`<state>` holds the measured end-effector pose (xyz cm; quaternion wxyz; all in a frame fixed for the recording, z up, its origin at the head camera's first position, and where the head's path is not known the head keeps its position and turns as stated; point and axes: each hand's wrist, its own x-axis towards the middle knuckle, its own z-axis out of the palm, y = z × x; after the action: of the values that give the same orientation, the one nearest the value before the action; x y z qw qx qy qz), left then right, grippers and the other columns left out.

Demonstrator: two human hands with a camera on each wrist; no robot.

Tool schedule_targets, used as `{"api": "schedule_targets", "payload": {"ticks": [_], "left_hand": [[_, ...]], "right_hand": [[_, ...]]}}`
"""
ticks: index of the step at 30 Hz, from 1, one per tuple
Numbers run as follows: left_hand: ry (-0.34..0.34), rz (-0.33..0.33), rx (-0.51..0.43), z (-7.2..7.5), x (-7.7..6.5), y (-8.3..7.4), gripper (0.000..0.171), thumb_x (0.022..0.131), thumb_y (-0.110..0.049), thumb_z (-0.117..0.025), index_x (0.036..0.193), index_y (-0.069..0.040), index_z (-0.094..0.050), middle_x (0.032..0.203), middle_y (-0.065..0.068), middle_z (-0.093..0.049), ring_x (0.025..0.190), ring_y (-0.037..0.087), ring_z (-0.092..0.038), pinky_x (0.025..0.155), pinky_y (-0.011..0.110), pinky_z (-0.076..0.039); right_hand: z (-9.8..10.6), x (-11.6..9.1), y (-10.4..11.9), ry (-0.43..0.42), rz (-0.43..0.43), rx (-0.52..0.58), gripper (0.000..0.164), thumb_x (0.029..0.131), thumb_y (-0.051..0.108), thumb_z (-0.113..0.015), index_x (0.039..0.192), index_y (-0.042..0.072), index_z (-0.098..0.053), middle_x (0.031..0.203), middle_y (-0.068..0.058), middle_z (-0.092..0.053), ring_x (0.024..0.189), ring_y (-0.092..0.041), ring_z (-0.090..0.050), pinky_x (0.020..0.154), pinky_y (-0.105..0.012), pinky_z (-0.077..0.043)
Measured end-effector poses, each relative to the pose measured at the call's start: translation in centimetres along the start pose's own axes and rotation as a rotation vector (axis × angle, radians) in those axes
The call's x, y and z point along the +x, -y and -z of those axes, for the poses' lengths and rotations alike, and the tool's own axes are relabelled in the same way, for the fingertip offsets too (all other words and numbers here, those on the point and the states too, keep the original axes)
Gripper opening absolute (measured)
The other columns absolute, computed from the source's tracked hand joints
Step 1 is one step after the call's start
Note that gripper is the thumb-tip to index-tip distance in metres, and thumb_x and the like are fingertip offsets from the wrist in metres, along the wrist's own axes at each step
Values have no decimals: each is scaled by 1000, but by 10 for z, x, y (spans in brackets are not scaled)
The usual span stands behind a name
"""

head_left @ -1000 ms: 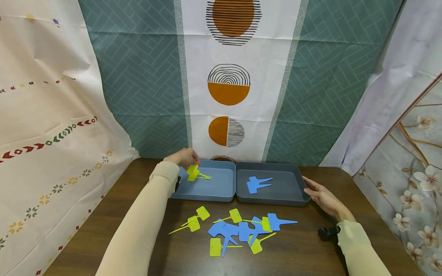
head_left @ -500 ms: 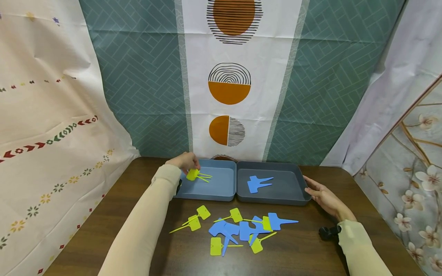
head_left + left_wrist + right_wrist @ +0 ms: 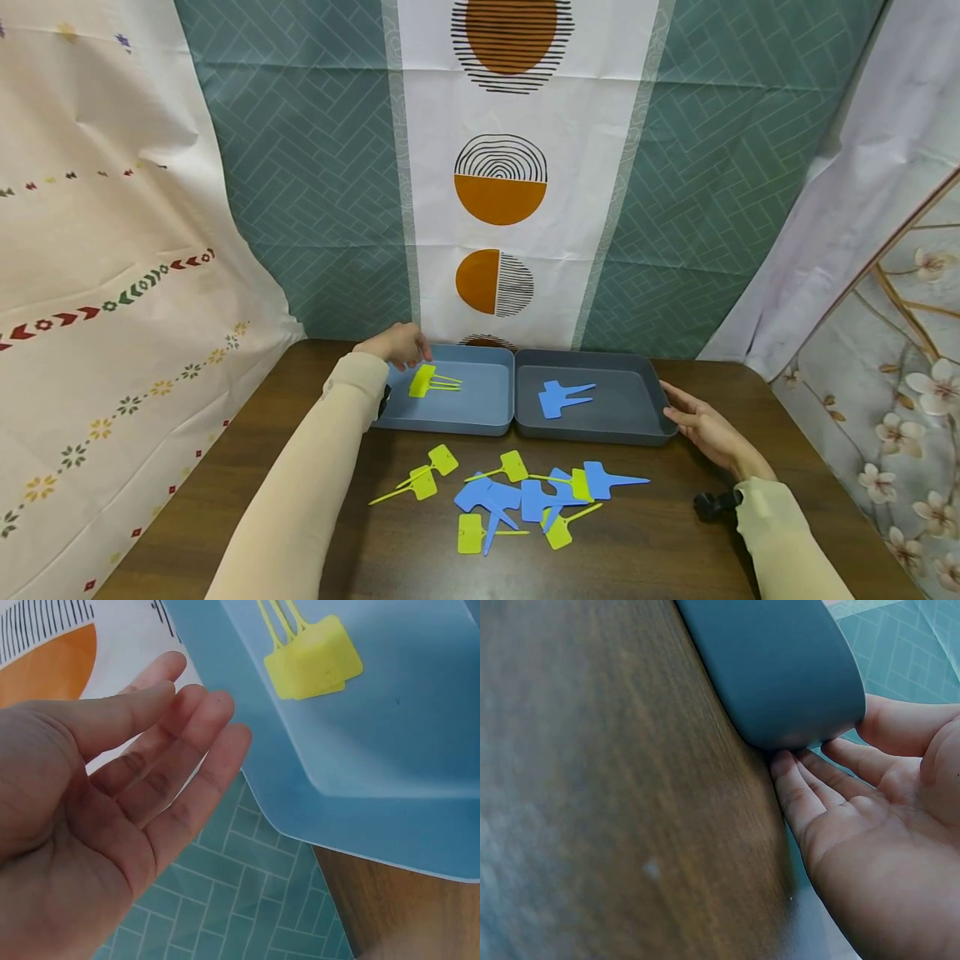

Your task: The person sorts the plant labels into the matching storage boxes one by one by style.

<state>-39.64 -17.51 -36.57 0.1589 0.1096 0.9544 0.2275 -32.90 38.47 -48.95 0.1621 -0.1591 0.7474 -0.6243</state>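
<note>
My left hand hovers over the left end of a light blue tray, its fingers loosely spread and nothing between them. Below and to its right, several yellow T-shaped plant labels lie overlapped in that tray; the left wrist view shows the yellow plant labels apart from the fingertips. At the right end of a dark grey tray, my right hand rests relaxed fingers and thumb against the wall and rim. Two blue plant labels lie inside the dark tray.
In front of the trays, yellow plant labels and blue plant labels lie mixed, several of each, some overlapping, on the brown wooden table. Both trays stand side by side, touching. A patterned cloth hangs behind the table.
My left hand lowered a yellow plant label onto those in the light blue tray, let it go and drew back up and left. The right hand stayed at the dark tray.
</note>
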Motion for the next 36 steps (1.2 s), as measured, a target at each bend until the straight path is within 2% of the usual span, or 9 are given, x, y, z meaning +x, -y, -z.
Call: {"api": "schedule_targets", "payload": {"ticks": [11, 17, 20, 23, 29, 36], "left_hand": [[-3, -48, 16, 3, -2, -1, 20, 104, -4, -59, 112, -5, -77, 113, 21, -71, 100, 35, -68, 80, 37, -60], [-18, -89, -6, 4, -5, -2, 20, 104, -3, -59, 114, -7, -76, 121, 17, -69, 96, 30, -69, 81, 36, -60], [-27, -120, -10, 5, -7, -5, 21, 103, -3, -59, 115, -7, -76, 120, 16, -70, 96, 31, -68, 79, 35, -59], [-37, -181, -22, 4, -13, -10, 22, 103, -2, -57, 115, -6, -75, 115, 15, -72, 96, 32, -69, 80, 36, -58], [-45, -294, -62, -4, -28, -21, 23, 106, -1, -55, 117, -4, -75, 108, 12, -73, 94, 25, -67, 85, 38, -57], [-48, -362, -60, -15, -50, -25, 21, 106, -4, -58, 117, -9, -76, 107, 7, -72, 93, 23, -66, 83, 38, -55]], "right_hand": [[1, 1, -2, -14, -6, -7, 70, 113, 12, -42, 166, 2, 3, 170, -26, 14, 153, -51, 13, 116, -73, 4], [2, 0, -3, -8, 1, -8, 70, 113, 11, -42, 165, 1, 4, 170, -27, 13, 153, -51, 11, 116, -73, 3], [2, 0, -3, -5, 4, -9, 70, 113, 11, -42, 165, 0, 4, 169, -27, 13, 153, -51, 12, 116, -73, 4], [1, 0, -2, -6, -1, -9, 70, 113, 11, -42, 165, 0, 4, 169, -27, 13, 153, -51, 12, 116, -73, 4], [0, -1, 0, 2, 9, -8, 71, 112, 11, -43, 164, -1, 5, 168, -30, 16, 151, -55, 14, 115, -75, 5], [1, -1, -1, -5, -1, -9, 72, 112, 11, -43, 165, 0, 4, 169, -29, 16, 152, -53, 14, 115, -75, 4]]}}
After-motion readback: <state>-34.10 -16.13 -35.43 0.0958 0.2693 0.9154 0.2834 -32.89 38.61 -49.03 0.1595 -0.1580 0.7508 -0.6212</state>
